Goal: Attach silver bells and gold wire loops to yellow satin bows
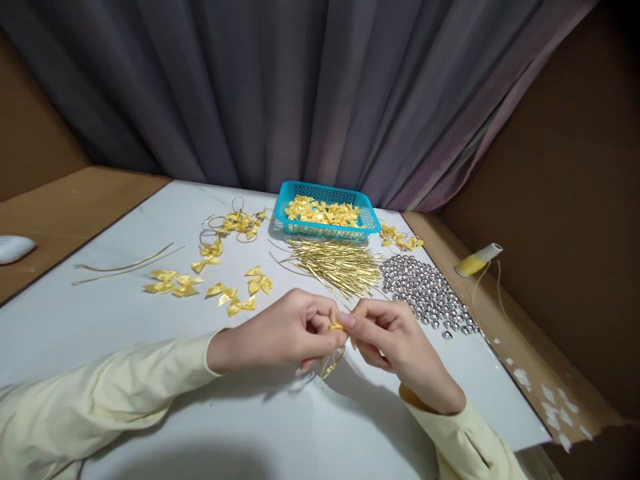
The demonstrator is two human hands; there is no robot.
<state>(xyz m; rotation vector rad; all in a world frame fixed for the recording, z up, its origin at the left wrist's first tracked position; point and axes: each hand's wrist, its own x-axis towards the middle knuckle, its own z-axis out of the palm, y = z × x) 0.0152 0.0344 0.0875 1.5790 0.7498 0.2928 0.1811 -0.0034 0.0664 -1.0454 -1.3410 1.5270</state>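
Note:
My left hand (293, 333) and my right hand (393, 337) meet over the front of the white table, fingertips touching. Both are closed in a pinch around a small yellow ribbon bow (337, 326), most of it covered by the fingers. A loop of gold cord (331, 367) hangs below the fingertips. Just beyond my hands lies a pile of gold cords (340, 267). To the right of it spreads a heap of round silver bells (425, 287). Several loose yellow bows (241, 305) lie to the left.
A blue basket (327, 232) full of yellow bows stands at the back. Bows with cord loops (240, 223) lie left of it, more (400, 238) at its right. Two separate cords (125, 263) are at left. A thread spool (477, 260) and white scraps (555, 407) lie beyond the right edge.

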